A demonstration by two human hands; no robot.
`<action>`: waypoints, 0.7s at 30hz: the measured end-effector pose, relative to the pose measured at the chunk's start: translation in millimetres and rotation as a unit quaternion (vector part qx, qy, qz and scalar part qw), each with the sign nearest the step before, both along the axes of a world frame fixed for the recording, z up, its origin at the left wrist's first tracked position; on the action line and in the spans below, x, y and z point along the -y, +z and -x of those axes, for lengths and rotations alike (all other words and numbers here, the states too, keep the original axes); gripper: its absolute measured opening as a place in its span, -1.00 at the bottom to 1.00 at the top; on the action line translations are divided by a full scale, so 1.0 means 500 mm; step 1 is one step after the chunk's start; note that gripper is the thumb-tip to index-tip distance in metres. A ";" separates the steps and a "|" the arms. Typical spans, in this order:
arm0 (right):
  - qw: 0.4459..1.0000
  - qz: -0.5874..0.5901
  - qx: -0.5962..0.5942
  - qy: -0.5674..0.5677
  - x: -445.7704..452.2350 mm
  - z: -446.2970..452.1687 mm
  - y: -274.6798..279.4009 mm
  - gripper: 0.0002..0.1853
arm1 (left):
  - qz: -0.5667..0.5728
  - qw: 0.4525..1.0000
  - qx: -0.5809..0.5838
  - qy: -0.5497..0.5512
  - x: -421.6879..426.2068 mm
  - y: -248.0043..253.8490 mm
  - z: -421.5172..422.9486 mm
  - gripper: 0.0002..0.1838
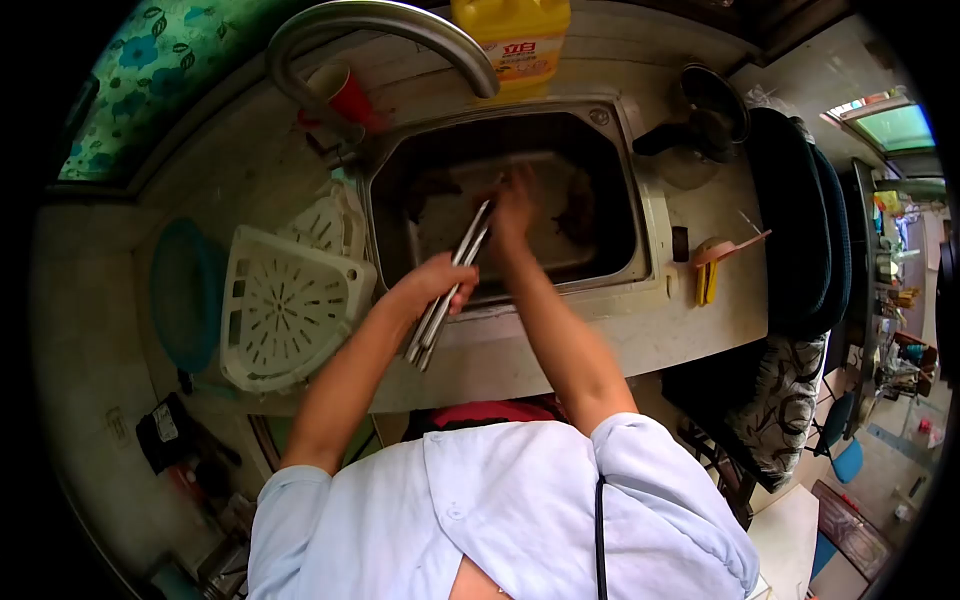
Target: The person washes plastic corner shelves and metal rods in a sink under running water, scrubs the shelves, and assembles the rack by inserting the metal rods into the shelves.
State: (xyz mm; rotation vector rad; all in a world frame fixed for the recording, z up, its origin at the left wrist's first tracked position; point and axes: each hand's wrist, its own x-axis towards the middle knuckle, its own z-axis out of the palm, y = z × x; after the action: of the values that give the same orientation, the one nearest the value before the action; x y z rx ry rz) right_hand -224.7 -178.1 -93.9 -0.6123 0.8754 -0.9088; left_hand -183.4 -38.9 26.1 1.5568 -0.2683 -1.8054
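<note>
**Metal rods (pixel 473 238) held at the sink (pixel 640 215)**

The left hand (pixel 440 281) grasps the bundle, slanting across the sink's near edge. Over the sink's basin, the right hand (pixel 513 208) blurs beside the upper ends; its grip cannot be told. Handling seems underway, the rods not set down; how much is done or left is unclear.

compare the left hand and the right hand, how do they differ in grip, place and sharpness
The left hand is closed around slim metal sticks; the right hand's grip is too blurred to tell.
The left hand is by the near edge of the sink, while the right hand is farther in, over the basin.
The left hand looks fairly sharp, the right hand smeared.
Both are bare.
</note>
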 end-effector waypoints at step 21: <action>0.948 -0.272 0.098 -0.135 0.008 0.040 0.127 -0.60 | 0.063 0.955 0.273 -0.097 0.032 0.004 0.020 -0.74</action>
State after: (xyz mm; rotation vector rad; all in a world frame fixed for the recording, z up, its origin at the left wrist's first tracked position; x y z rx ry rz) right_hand -244.5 -182.1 -30.6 0.0780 0.9885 -0.9017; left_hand -193.5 -54.8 28.0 1.9644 -0.8055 -1.4238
